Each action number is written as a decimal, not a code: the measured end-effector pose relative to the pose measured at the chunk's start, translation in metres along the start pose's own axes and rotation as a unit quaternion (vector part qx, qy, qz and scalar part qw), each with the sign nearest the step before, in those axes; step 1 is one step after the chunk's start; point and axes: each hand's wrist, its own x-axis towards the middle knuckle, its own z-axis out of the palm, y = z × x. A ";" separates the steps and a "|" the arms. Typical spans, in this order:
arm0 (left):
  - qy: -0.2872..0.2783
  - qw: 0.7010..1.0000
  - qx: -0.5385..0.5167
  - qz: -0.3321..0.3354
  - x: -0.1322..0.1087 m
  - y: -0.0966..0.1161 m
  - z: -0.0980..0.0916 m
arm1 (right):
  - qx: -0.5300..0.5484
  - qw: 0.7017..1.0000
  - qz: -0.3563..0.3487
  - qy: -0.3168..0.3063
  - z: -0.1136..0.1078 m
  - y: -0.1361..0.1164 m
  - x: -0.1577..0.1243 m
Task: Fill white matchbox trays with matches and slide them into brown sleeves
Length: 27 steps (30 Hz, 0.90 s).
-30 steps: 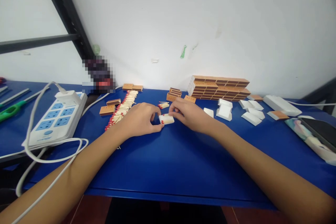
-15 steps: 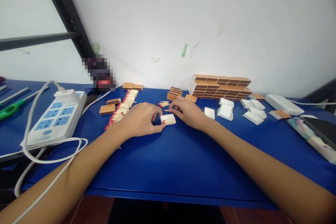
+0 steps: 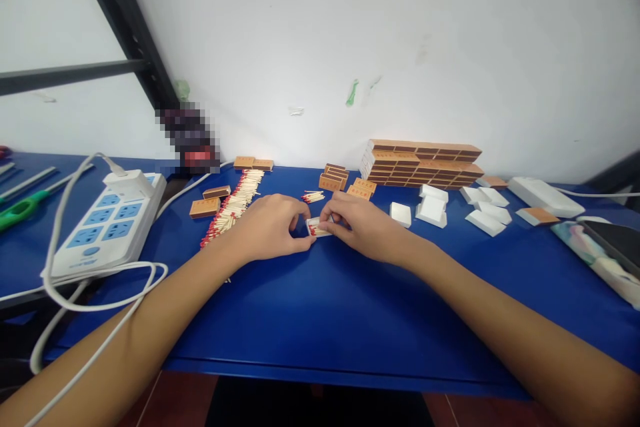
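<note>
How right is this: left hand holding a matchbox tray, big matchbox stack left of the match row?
Wrong side: the big matchbox stack stands right of the match row in the head view. The left hand does hold a matchbox tray.

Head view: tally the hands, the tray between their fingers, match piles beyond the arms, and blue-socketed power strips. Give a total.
Hands: 2 (left hand, right hand)
Tray: 1
Match piles: 2 (long pile, small pile)
Power strip: 1
Total: 6
</note>
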 end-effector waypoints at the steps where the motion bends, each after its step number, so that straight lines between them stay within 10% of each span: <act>1: 0.000 1.000 0.001 -0.002 0.000 0.000 0.000 | 0.000 1.000 -0.001 0.008 0.001 0.000 0.000; 27: -0.017 1.000 -0.013 -0.007 0.000 0.001 0.000 | -0.034 0.997 0.068 0.031 0.007 0.029 0.007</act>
